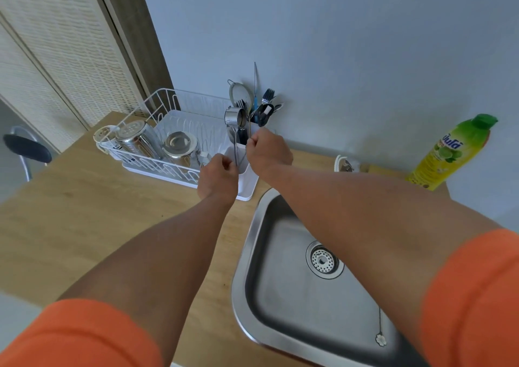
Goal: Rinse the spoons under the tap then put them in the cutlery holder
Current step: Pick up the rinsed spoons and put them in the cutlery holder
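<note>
Both my hands are raised over the white cutlery holder (248,180) at the right end of the dish rack. My left hand (217,177) pinches thin metal spoon handles (236,149) that stand upright, bowls up. My right hand (268,153) pinches another slim spoon (249,126) by its handle, its bowl end up among the cutlery. The holder holds several forks, spoons and a blue-handled tool (255,104). The steel sink (283,243) lies below my right forearm; no tap is in view.
A white wire dish rack (157,102) holds steel cups and a shaker. A strainer (240,94) leans on the wall. A yellow-green dish soap bottle (449,153) stands at the right. A wooden counter (84,212) surrounds the sink; a chair (26,149) is at far left.
</note>
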A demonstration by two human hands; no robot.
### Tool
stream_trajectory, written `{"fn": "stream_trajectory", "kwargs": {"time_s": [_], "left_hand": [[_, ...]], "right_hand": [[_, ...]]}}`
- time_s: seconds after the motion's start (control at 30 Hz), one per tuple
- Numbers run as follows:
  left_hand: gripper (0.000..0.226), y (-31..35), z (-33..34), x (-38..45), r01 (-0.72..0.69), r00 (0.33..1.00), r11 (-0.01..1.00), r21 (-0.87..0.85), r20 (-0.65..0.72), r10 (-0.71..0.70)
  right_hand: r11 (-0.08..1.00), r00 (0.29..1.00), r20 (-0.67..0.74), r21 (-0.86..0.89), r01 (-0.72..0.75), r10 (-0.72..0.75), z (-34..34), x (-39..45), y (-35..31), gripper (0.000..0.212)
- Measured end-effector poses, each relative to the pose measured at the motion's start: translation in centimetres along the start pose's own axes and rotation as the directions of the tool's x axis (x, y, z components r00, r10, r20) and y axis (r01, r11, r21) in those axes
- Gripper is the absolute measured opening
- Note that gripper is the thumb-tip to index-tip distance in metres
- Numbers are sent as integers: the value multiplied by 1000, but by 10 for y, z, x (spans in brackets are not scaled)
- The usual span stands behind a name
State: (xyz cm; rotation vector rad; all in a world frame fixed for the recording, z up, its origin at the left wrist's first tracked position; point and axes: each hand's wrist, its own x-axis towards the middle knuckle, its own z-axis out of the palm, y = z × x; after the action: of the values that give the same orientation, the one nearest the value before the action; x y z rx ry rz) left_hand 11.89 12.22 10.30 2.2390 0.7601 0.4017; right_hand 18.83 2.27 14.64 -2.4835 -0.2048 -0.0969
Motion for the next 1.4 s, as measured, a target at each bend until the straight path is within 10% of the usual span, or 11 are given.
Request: {"fn": "stream_trajectory", "kwargs": {"time_s": [0.27, 0.63, 0.87, 1.4], "left_hand": [[19, -19, 9, -28, -54, 992, 984, -167, -120, 34], [30, -52, 12, -51, -66, 951, 983, 174, 308, 9], [24, -56, 22, -70, -175, 928, 976, 131, 352, 119], [27, -40, 109, -159, -558, 608, 816, 148, 743, 281]], "right_hand": [[1000, 1000, 7, 8, 0, 0, 13, -9, 0, 15], [1000, 991, 136, -9, -13, 14, 27, -31, 12, 21], [991, 975, 196, 60, -116, 102, 30, -85, 64, 16], [900, 803, 406, -202, -385, 435, 2, -248, 264, 26]]}}
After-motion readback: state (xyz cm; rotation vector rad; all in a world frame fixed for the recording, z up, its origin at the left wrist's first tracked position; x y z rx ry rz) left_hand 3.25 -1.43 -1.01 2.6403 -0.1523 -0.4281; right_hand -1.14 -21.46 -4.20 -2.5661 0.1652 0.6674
